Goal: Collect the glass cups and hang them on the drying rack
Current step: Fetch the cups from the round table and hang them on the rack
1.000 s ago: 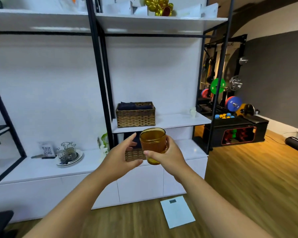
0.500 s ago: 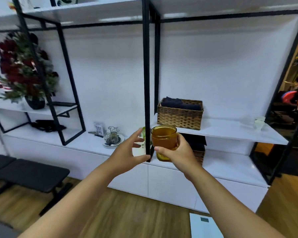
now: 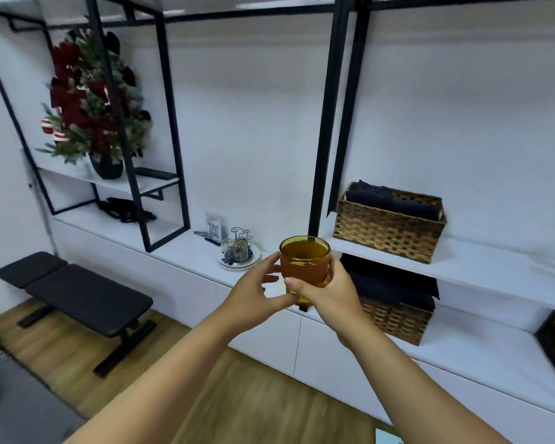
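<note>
An amber glass cup [image 3: 303,262] is held upright at chest height in front of the white shelving. My right hand [image 3: 329,293] grips it from the right and below. My left hand [image 3: 257,293] has its fingertips on the cup's left side and its thumb near the base. A wire drying rack [image 3: 237,246] stands on a round plate [image 3: 237,265] on the low white counter, just left of and behind the cup. Clear glass cups hang on it.
A black frame post [image 3: 326,123] rises right behind the cup. A wicker basket [image 3: 388,229] with dark cloth sits on the shelf to the right, another basket [image 3: 394,318] below it. A black bench [image 3: 77,296] stands on the floor at left. A QR sign [image 3: 212,227] leans beside the rack.
The view has swung left and nearer to the shelving, bringing the rack close to the cup. My left hand has closed in from beside the cup and now touches it.
</note>
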Motion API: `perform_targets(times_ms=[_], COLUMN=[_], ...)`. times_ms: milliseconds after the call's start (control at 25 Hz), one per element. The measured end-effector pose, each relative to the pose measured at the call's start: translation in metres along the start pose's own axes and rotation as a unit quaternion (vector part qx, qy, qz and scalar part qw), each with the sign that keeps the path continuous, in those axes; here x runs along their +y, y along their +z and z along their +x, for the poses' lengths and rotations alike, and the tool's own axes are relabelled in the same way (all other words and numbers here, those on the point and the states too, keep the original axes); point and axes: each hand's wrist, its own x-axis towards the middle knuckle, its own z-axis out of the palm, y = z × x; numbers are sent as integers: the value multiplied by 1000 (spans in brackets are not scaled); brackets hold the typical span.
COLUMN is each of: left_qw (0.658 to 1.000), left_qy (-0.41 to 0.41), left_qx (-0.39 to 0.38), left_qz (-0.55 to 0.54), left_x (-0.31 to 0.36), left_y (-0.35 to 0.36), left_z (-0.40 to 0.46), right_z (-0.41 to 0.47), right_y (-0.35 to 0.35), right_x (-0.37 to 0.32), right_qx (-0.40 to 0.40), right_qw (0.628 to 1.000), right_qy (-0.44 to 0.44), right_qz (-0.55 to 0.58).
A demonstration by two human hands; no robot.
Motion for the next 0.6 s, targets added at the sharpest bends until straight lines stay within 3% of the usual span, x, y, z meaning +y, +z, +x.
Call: perform_targets(times_ms=[600], left_qw=[997], left_qy=[-14], left_qx=[54], left_qz=[-59], left_x=[-150], left_y=[-138], left_z=[216], right_z=[262], right_y=[150], right_x=[45], right_qx=[-106], right_qw=[994], right_qy=[16], right_qz=[25])
